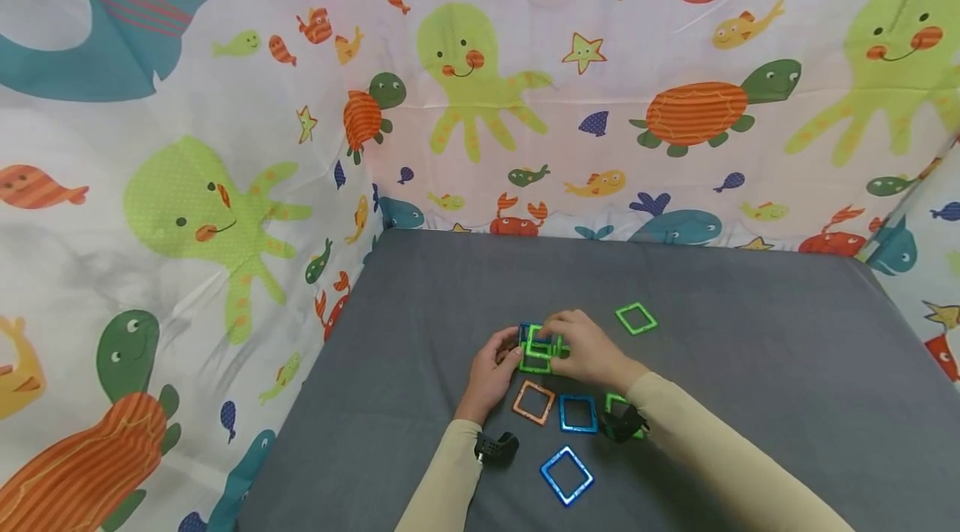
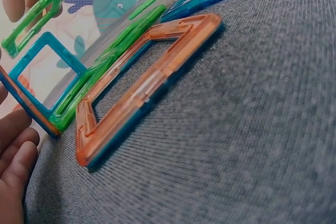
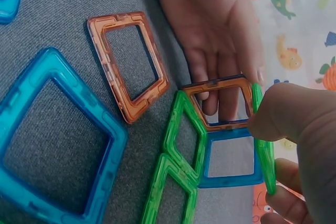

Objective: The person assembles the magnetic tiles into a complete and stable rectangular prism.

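A square green magnetic tile [image 3: 266, 161] is pinched between the thumb and fingers of my right hand [image 1: 588, 348], above the left ends of the joined tiles. Below it, a blue tile [image 3: 230, 182] and an orange tile [image 3: 216, 83] stand upright, meeting at a corner. Flat green tiles [image 3: 178, 162] lie along their foot on the cloth. My left hand [image 1: 491, 373] is beside the orange upright, its extended fingers [image 3: 227, 98] behind that tile and its thumb near the top corner. In the left wrist view, the held green tile [image 2: 39, 19] hangs over the uprights.
Nearer the body, a loose orange tile [image 1: 528, 416], a blue tile [image 1: 577, 430] and another blue tile [image 1: 553, 487] lie flat on the grey cloth [image 1: 375, 432]. A green tile [image 1: 611, 400] is partly under the right wrist. Farther back lies one more green tile [image 1: 626, 308]. Printed curtains surround the table.
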`<state>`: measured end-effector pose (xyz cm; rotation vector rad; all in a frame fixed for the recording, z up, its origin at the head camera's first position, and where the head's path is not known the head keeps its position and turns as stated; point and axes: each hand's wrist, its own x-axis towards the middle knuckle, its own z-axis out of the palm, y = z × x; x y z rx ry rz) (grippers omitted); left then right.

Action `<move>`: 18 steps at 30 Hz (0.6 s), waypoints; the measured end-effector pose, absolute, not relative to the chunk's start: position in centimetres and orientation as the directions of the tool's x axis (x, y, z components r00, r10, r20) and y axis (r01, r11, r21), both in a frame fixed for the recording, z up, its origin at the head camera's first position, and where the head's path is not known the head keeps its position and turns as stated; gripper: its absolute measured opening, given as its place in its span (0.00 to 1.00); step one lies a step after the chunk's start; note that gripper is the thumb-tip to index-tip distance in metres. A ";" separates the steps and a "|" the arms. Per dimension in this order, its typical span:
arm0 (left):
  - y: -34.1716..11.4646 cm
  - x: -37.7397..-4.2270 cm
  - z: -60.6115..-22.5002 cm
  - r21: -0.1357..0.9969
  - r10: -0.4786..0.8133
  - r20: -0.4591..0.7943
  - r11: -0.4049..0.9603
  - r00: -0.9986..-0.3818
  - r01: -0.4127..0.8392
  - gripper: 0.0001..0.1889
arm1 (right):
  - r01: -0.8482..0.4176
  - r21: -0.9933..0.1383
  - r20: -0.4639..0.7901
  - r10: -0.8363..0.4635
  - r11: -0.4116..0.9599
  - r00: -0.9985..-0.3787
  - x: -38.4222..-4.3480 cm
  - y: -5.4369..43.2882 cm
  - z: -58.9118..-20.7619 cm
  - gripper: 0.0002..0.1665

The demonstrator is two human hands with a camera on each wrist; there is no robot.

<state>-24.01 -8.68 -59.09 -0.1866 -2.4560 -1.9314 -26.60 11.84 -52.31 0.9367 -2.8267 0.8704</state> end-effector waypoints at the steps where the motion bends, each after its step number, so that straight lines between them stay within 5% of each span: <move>1: -8.7 -24.0 -59.1 0.969 0.085 0.083 0.225 -0.993 0.101 0.20 | -0.563 -0.497 0.205 -0.541 0.660 -0.816 -26.6 11.8 -52.4 0.20; 18: -8.5 -23.9 -59.2 0.964 0.073 0.059 0.257 -0.996 0.076 0.21 | -0.554 -0.502 0.189 -0.541 0.664 -0.819 -26.7 11.5 -52.2 0.17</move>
